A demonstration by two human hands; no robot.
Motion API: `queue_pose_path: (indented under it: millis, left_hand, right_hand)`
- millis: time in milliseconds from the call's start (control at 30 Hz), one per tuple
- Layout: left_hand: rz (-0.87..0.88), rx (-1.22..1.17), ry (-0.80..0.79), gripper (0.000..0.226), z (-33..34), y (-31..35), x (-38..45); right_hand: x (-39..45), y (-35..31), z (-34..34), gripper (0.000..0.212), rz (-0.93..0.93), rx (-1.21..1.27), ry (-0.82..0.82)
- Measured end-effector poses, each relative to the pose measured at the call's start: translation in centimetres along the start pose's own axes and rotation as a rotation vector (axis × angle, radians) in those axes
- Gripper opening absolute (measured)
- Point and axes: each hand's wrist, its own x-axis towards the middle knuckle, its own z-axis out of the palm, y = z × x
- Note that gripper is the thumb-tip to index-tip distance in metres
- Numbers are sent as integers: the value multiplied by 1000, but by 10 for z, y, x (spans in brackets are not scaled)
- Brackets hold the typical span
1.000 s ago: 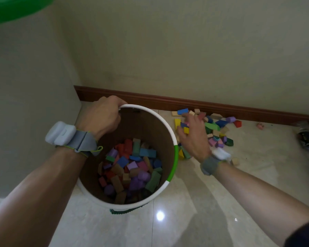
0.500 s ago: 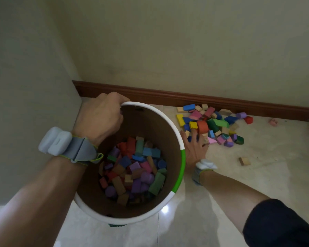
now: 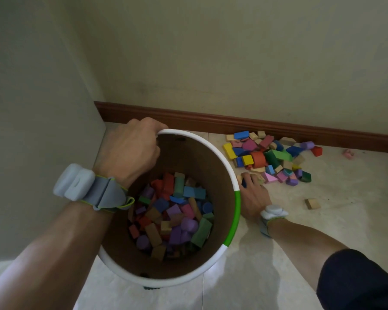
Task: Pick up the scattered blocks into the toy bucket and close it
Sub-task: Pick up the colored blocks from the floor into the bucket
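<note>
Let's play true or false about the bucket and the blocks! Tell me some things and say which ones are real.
1. The left hand grips the rim of the toy bucket. True.
2. The bucket is empty. False: many coloured blocks lie inside it.
3. The right hand is down on the floor at the near edge of the block pile. True.
4. All the blocks have been picked up. False: a pile lies by the baseboard, and a lone tan block sits apart from it.
5. A lid covers the bucket. False: it is open, and no lid is in view.
</note>
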Motion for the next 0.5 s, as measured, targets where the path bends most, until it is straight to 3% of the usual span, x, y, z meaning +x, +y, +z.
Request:
queue_pose_path:
  millis: [133, 333, 500]
  left_hand:
    - [-7, -1, -5, 46, 1, 1, 0]
    - [-15, -17, -2, 45, 0, 3, 0]
    - [-37, 2, 10, 41, -1, 5, 0]
  right_hand:
    - [0, -2, 2, 50, 54, 56, 10]
    - [2, 3, -3, 36, 148, 189, -39]
    - [-2, -16, -3, 40, 195, 3, -69]
